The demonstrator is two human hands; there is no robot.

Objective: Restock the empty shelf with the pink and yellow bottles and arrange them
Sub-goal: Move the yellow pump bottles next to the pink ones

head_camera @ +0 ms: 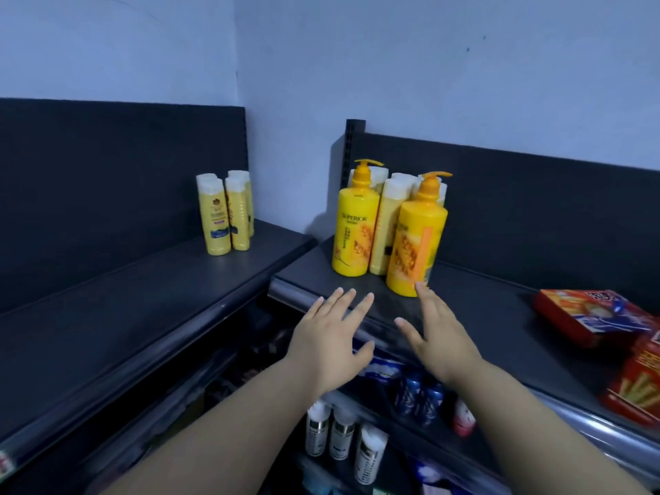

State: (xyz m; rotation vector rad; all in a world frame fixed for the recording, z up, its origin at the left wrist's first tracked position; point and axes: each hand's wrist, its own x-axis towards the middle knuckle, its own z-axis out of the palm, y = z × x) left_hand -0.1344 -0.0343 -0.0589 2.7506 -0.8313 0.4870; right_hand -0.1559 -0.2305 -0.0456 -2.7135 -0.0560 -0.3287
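Observation:
Two yellow pump bottles stand at the corner end of the right-hand dark shelf (482, 291): one (353, 226) at the left, one (416, 244) nearer me. Several pale yellow bottles with white caps (387, 223) stand behind and between them. My left hand (332, 334) and my right hand (435, 334) hover over the shelf's front edge, fingers spread, holding nothing. My right fingertips are just in front of the nearer pump bottle. A small group of pale yellow bottles (223, 212) stands at the far end of the left-hand shelf (107, 316). No pink bottle is in view.
Red snack boxes (589, 316) lie on the right part of the right shelf, with more red boxes (639, 380) nearer. Below the shelf edge stand white and silver spray cans (343, 434) and blue cans (421, 394). A pale wall rises behind both shelves.

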